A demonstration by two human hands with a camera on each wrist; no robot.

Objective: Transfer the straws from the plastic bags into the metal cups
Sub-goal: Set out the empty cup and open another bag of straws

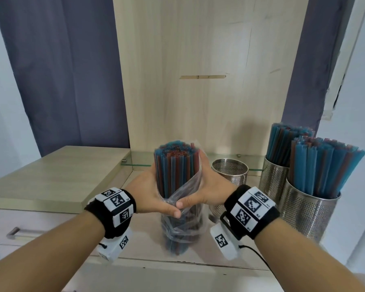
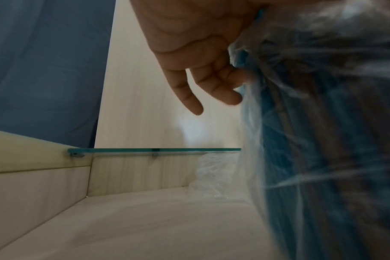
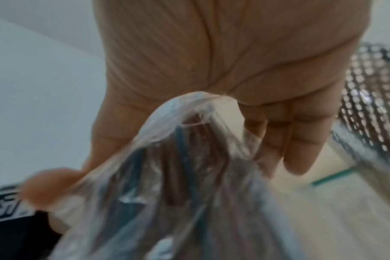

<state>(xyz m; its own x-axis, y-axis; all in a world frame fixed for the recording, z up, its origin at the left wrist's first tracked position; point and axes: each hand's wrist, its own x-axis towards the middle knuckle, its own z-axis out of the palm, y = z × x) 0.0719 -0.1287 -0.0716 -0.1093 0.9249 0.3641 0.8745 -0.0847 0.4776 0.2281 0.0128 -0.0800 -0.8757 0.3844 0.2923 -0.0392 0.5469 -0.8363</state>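
Observation:
A bundle of blue and red straws (image 1: 176, 165) stands upright on the counter inside a clear plastic bag (image 1: 179, 228), whose top is pushed down to mid-height. My left hand (image 1: 150, 192) wraps the bundle from the left and my right hand (image 1: 211, 188) from the right; the thumbs meet in front and the fingers go behind. An empty perforated metal cup (image 1: 230, 167) stands just behind my right hand. The left wrist view shows my left hand (image 2: 200, 70) against the bag (image 2: 323, 123). The right wrist view shows my right hand (image 3: 234, 61) pinching the bag (image 3: 167, 176).
Two perforated metal cups (image 1: 310, 211) (image 1: 272, 175), both full of straws, stand at the right by a white wall. A glass shelf (image 1: 141, 163) runs along the wooden back panel. A raised wooden top (image 1: 51, 175) lies to the left, with a drawer handle (image 1: 15, 231) below it.

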